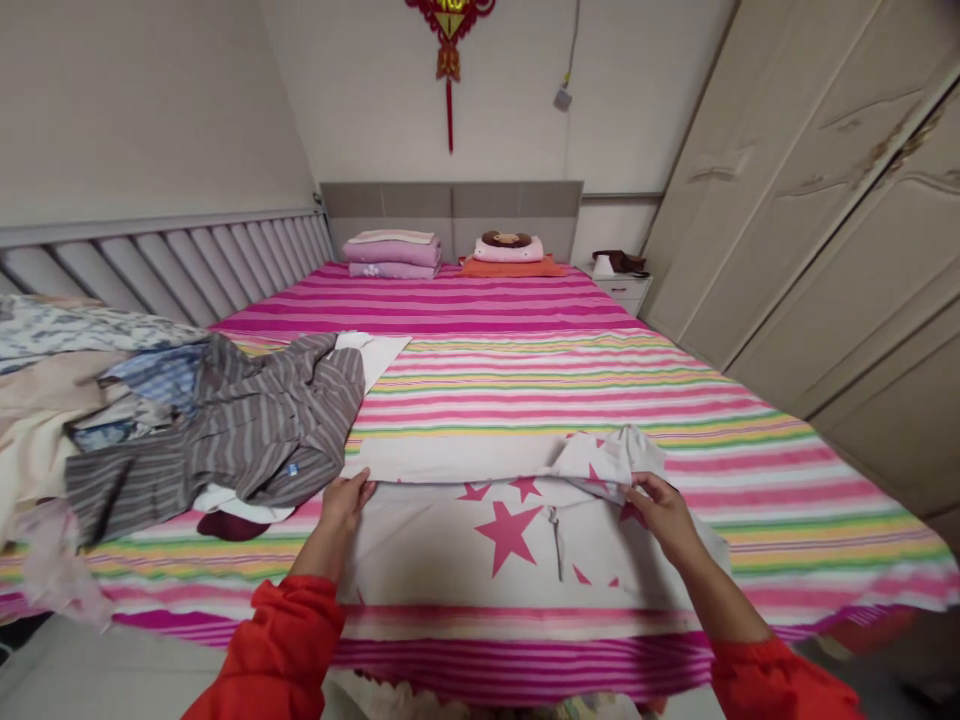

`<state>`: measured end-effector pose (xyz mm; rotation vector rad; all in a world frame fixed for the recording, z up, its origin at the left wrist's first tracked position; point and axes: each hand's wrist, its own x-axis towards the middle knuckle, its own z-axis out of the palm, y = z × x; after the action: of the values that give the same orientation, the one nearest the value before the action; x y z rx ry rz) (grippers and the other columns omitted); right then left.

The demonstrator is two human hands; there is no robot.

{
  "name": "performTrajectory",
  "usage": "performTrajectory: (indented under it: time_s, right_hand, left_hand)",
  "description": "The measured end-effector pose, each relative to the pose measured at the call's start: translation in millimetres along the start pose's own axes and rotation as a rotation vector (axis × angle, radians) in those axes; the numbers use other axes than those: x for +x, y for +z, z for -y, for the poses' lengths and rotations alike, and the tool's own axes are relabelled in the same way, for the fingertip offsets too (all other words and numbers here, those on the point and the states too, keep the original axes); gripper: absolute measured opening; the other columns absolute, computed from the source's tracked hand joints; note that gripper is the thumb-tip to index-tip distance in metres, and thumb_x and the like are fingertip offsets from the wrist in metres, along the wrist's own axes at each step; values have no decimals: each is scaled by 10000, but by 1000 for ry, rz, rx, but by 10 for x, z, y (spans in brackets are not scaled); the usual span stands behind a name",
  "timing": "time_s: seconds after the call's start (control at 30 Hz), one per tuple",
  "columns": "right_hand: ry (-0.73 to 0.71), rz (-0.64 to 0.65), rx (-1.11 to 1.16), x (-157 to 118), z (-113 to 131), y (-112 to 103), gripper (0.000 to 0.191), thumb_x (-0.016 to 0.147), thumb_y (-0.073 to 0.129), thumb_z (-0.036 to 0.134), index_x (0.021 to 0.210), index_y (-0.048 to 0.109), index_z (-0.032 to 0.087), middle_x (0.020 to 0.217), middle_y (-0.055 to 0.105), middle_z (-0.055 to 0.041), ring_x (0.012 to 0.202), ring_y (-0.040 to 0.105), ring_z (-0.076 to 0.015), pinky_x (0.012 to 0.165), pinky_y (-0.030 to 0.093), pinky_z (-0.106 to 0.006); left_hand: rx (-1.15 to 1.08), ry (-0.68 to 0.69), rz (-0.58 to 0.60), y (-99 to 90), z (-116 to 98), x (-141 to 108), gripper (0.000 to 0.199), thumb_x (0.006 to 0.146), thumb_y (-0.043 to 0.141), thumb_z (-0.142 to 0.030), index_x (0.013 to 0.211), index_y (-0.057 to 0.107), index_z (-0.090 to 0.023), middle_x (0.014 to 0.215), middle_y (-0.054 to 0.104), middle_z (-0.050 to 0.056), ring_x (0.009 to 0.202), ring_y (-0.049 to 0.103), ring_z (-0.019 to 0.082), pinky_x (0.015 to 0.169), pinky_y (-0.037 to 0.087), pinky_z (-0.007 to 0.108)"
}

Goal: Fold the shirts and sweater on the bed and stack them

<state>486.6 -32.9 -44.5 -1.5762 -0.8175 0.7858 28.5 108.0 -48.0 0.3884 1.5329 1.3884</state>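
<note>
A white cloth with pink stars (517,545) lies flat on the near part of the bed (525,390), right in front of the person. Its far edge is folded over toward the near side, so a plain white strip shows along the top. At the right end the cloth is bunched up into a little heap.

The left hand (346,500) rests on the left end of the fold. Its fingers (364,485) are bent and press down on the cloth edge, pinching it lightly. The right hand (664,515) is at the right end, just under the bunched part. Its fingers (637,492) are closed on the cloth and hold that heap up a bit. The big pink star sits between the two hands, a little nearer than both. Both arms wear red sleeves (289,640).

The bed has a sheet with pink, yellow and green stripes. On the left, just beside the left hand, lies a grey striped shirt (262,430) on top of a pile of other clothes (67,400). Far away at the head of the bed are folded pink blankets (391,255) on the left and a pillow (508,255) on the right. A small white nightstand (622,285) stands far right, next to a tall cream wardrobe (832,220). A red knot decoration (450,40) hangs on the far wall.
</note>
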Motion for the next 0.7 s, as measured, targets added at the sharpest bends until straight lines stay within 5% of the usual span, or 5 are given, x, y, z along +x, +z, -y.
performTrajectory:
  time_s: [0.23,0.33,0.47,0.57,0.7]
  right_hand:
    - [69,102,148,-166,-9,9,447,463,834,478,678,528,234,658,664,-8,680,667,-226,677,524,-342]
    - [44,77,-39,-195,-199,-59,357,491,758,476,563,501,239,547,601,2,588,595,-200,601,478,-317]
    - [-44,-164,-316,-236,-342,-124,223,588,618,463,608,568,246,584,616,-14,598,557,-200,584,441,-312]
    - [-166,-261,-322,-243,-275,5,317,673,587,475,856,655,225,866,705,-67,807,617,-235,728,483,-336]
    - [-163,-282,-265,-110,-199,276,541,632,691,530,1034,649,170,1036,689,-111,938,614,-253,837,495,-362]
  left_hand:
    - [315,181,-39,-113,3,-11,209,641,703,-44,678,547,-178,542,531,-52,494,550,116,560,533,257]
    - [451,289,-66,-224,-51,-10,305,533,732,-21,705,553,-198,587,542,-37,748,655,234,819,537,384]
    - [589,506,-51,-254,-120,-2,374,540,706,-41,852,586,-209,856,645,49,1176,563,333,1098,343,487]
    - [672,727,165,-6,-28,-45,295,654,688,-128,930,642,-222,1101,677,99,1226,542,293,1130,328,441]
    - [733,772,463,520,393,-267,268,761,683,-249,1029,696,-261,1281,655,80,1315,485,279,1170,262,453]
